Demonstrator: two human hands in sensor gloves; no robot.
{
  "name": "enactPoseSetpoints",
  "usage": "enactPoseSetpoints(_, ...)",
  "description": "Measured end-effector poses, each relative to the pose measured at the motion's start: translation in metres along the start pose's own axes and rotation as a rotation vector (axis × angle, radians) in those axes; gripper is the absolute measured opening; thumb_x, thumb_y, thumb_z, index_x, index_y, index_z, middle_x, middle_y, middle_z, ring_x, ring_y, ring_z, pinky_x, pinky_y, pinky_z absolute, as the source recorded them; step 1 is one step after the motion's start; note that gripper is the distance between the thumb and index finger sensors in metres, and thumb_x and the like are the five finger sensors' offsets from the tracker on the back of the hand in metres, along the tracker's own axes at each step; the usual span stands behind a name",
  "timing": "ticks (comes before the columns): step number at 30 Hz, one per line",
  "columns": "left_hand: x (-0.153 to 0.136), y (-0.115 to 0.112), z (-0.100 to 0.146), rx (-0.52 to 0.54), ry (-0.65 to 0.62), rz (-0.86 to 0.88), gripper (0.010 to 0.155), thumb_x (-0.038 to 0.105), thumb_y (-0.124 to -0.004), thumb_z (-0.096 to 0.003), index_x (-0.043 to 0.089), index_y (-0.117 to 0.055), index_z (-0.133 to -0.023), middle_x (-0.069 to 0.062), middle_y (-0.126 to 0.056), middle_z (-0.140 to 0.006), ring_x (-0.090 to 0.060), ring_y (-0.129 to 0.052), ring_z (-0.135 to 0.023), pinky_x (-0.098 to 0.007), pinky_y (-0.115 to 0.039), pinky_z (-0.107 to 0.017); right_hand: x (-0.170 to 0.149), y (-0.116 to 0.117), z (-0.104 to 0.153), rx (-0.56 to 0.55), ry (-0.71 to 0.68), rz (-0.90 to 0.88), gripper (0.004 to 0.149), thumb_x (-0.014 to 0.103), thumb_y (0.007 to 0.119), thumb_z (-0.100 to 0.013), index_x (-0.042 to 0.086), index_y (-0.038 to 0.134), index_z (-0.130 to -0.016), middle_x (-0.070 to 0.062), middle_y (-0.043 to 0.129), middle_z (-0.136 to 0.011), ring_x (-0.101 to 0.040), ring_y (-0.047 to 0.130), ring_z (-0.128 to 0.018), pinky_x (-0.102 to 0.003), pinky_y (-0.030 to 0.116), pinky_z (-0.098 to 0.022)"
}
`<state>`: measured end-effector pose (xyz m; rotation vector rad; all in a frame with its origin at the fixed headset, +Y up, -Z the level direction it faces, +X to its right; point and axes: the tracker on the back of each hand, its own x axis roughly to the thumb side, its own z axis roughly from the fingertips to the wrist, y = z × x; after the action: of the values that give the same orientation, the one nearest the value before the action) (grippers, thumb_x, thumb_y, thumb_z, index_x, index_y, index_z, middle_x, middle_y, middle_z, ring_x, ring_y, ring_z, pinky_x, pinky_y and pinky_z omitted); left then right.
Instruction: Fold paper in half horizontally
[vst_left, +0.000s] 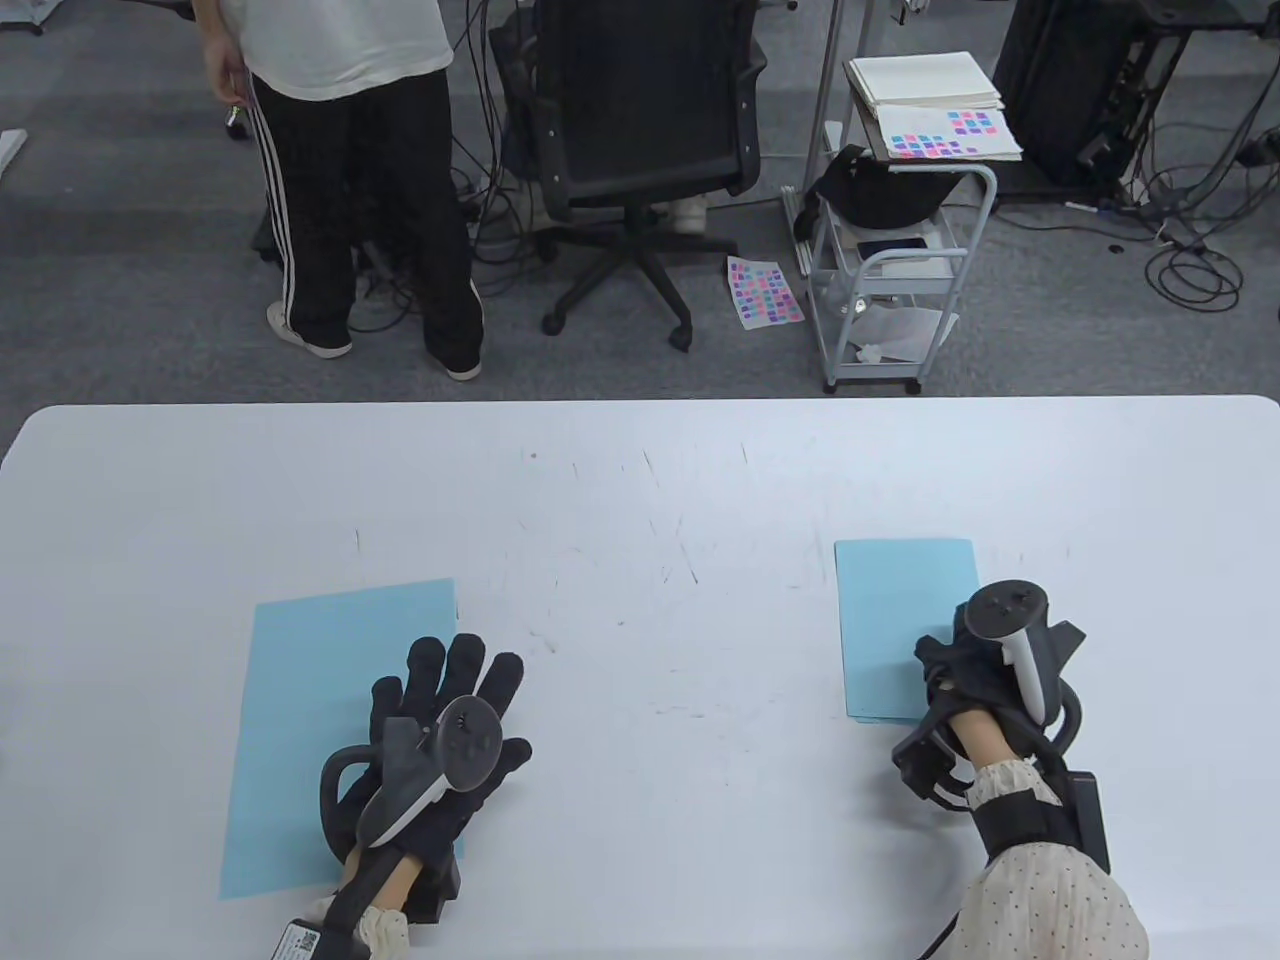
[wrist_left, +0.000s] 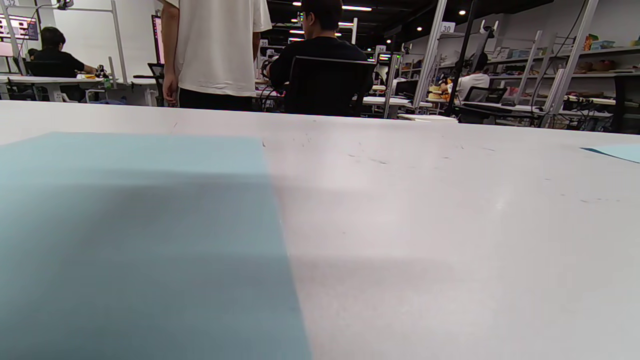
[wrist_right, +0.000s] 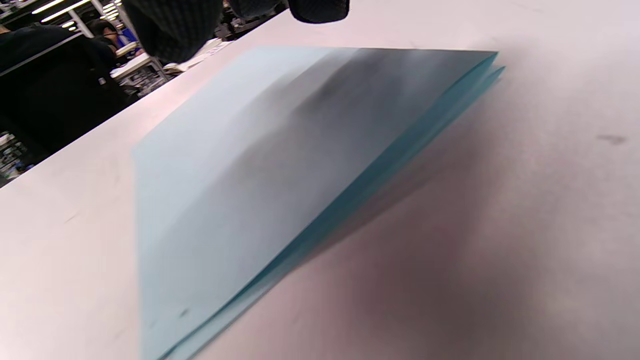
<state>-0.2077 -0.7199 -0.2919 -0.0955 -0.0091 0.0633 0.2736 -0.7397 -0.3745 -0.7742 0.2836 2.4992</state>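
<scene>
A flat light blue sheet (vst_left: 330, 720) lies at the table's left. My left hand (vst_left: 450, 690) rests flat on its right part with the fingers spread. The left wrist view shows this sheet (wrist_left: 135, 240) close up, with no fingers in frame. A second blue paper (vst_left: 900, 620), folded in half, lies at the right. My right hand (vst_left: 950, 665) is over its near right corner. In the right wrist view the folded paper (wrist_right: 280, 165) shows layered edges slightly apart, and my fingertips (wrist_right: 175, 25) hang above it, gripping nothing.
The white table (vst_left: 660, 560) is scuffed in the middle. Beyond its far edge stand a person (vst_left: 340, 180), a black office chair (vst_left: 640, 150) and a small cart (vst_left: 900, 250) with papers.
</scene>
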Motion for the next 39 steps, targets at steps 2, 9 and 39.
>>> enactPoseSetpoints(2, 0.000, 0.000, 0.000, -0.004, -0.001, 0.003, 0.077, 0.066, -0.062, -0.0334, 0.060, -0.028, -0.102, 0.020, -0.019, -0.121, -0.019, -0.016, -0.117, -0.055, -0.030, -0.089, 0.008, 0.004, 0.012, 0.015, -0.067, 0.021, 0.071, 0.041, 0.070, -0.048, 0.025, 0.037, -0.109, -0.008, 0.034, -0.117, -0.044, 0.019, -0.106, -0.069, 0.015, -0.071)
enactPoseSetpoints(9, -0.001, 0.000, 0.001, -0.010, 0.000, 0.012, 0.077, 0.066, -0.062, -0.0334, 0.060, -0.028, -0.102, 0.020, -0.019, -0.121, -0.019, -0.016, -0.117, -0.055, -0.030, -0.089, 0.026, 0.026, 0.058, 0.045, -0.300, 0.098, 0.071, 0.044, 0.070, -0.048, 0.030, 0.037, -0.109, -0.006, 0.028, -0.119, -0.044, 0.012, -0.106, -0.069, 0.012, -0.070)
enactPoseSetpoints(39, -0.063, -0.012, -0.016, -0.137, 0.196, -0.058, 0.070, 0.046, -0.073, -0.0413, 0.063, -0.036, -0.098, 0.022, -0.034, -0.119, -0.016, -0.038, -0.117, -0.053, -0.042, -0.087, 0.017, 0.076, 0.125, -0.054, -0.683, 0.411, 0.070, 0.050, 0.070, -0.045, 0.040, 0.037, -0.107, -0.001, 0.021, -0.120, -0.041, 0.002, -0.105, -0.069, 0.008, -0.070)
